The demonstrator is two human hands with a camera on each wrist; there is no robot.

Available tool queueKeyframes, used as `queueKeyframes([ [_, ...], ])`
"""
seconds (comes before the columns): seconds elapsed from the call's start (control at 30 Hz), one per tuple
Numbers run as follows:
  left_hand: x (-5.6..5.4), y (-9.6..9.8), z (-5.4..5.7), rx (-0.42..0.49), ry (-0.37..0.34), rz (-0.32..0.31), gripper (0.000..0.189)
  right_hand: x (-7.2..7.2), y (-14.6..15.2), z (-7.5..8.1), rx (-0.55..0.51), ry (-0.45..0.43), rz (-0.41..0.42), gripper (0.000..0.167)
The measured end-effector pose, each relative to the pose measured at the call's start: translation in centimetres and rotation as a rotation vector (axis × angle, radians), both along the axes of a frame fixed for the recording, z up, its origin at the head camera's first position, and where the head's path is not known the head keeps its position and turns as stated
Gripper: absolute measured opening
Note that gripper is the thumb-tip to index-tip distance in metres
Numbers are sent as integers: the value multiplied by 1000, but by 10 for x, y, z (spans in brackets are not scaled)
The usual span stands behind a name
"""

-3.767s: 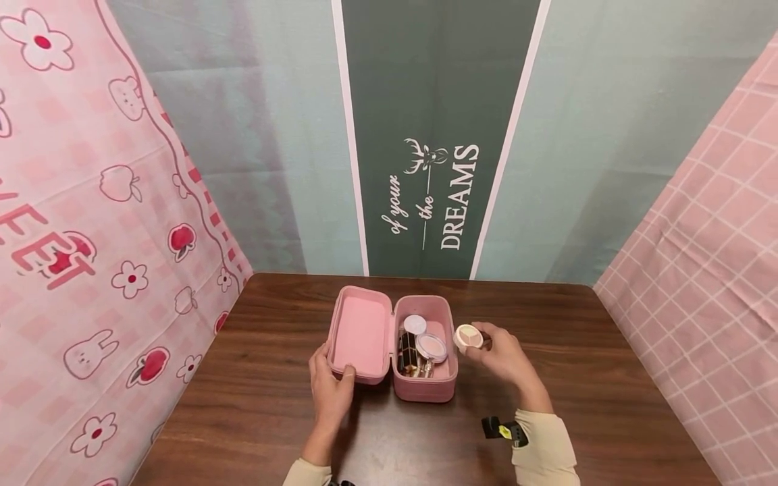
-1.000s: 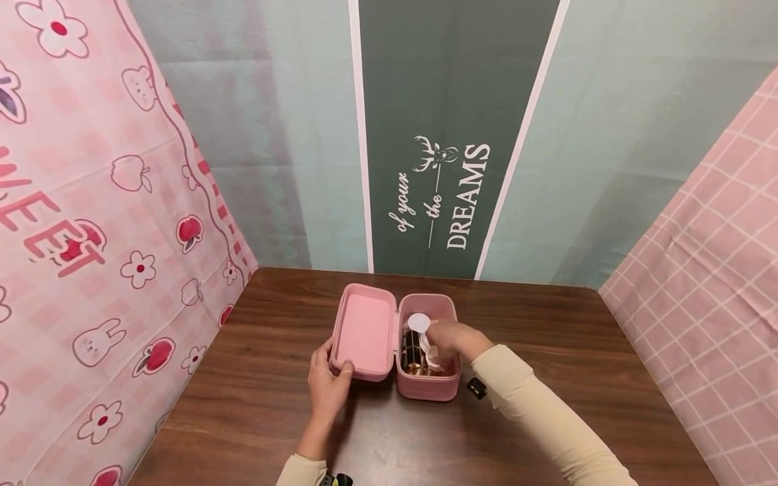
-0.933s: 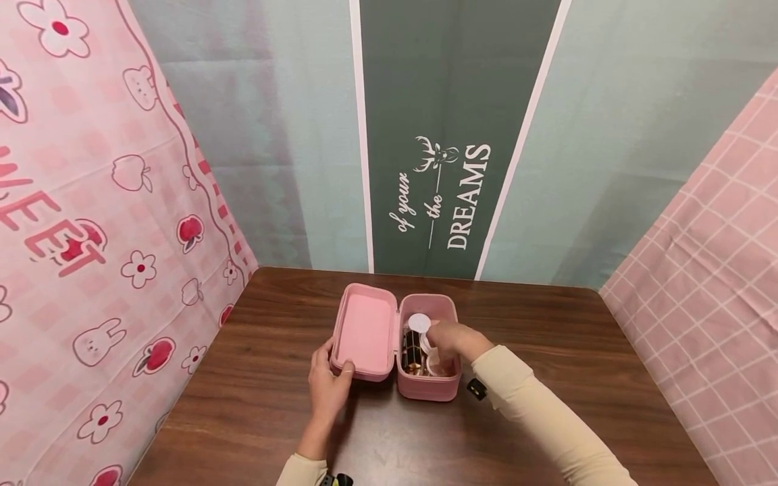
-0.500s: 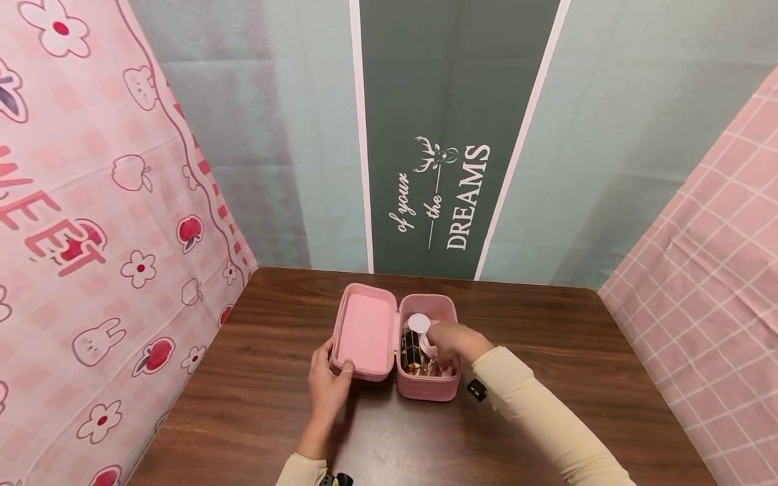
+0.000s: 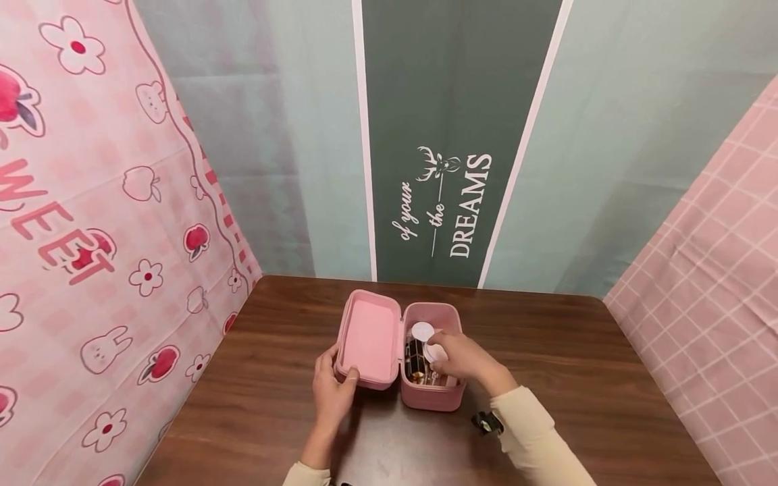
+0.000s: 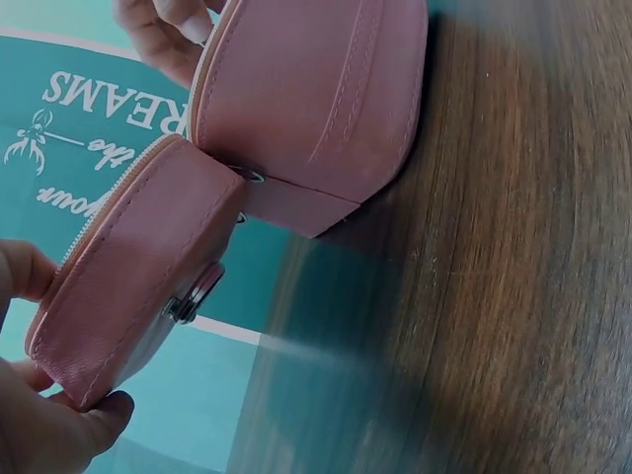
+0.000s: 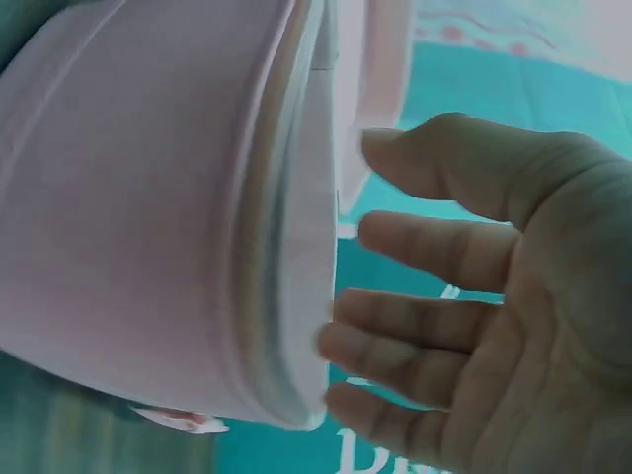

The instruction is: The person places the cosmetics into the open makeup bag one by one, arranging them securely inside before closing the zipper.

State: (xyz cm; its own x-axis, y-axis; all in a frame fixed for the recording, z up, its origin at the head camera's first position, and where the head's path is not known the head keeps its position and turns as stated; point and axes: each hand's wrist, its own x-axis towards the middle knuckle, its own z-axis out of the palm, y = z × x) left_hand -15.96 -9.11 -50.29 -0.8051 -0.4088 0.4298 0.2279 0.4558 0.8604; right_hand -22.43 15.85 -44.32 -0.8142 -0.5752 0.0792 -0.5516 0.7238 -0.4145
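Note:
A pink zippered cosmetic case (image 5: 433, 399) stands on the table with its lid (image 5: 369, 343) folded out to the left. My left hand (image 5: 331, 393) grips the lid's near left corner, thumb inside the rim; the left wrist view shows thumb and fingers around the lid edge (image 6: 148, 267). Over the case's right side is my right hand (image 5: 467, 358), fingertips at a round pale compact (image 5: 435, 352) inside. In the right wrist view its fingers (image 7: 425, 247) are spread, nothing between them. Also in the case are a white round container (image 5: 423, 331) and black-and-gold tubes (image 5: 416, 359).
The brown wooden table (image 5: 547, 378) extends around the case on all sides. A green and grey-blue printed cloth (image 5: 437, 101) hangs behind its back edge, with pink patterned cloths at left (image 5: 121, 223) and right (image 5: 699, 304).
My right hand carried a three-tone round concealer palette into the case, let go of it inside, and has now risen slightly with its fingers apart. The left hand has kept hold of the lid.

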Motion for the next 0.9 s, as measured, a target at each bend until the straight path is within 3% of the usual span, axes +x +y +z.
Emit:
queueKeyframes([
  [0.17,2,5,0,55,-6,18,54,11,7,-17,-220,103,-97,40],
  [0.3,3,8,0,172,-33,26,57,19,10,-31,-393,141,-188,49],
  [0.4,2,8,-1,379,-25,-60,62,25,11,-42,-503,147,-254,60],
  [0.5,1,8,-3,620,-2,-156,68,33,12,-51,-590,94,-330,73],
  [0.57,1,7,-4,726,4,-198,71,38,12,-54,-648,47,-367,81],
  [0.67,3,6,-5,794,-1,-253,78,48,9,-51,-748,-14,-397,91],
  [0.77,4,4,-8,806,-13,-339,90,56,7,-50,-833,-67,-399,97],
  [0.9,6,4,-13,786,-38,-432,99,55,11,-69,-825,-173,-432,108],
])
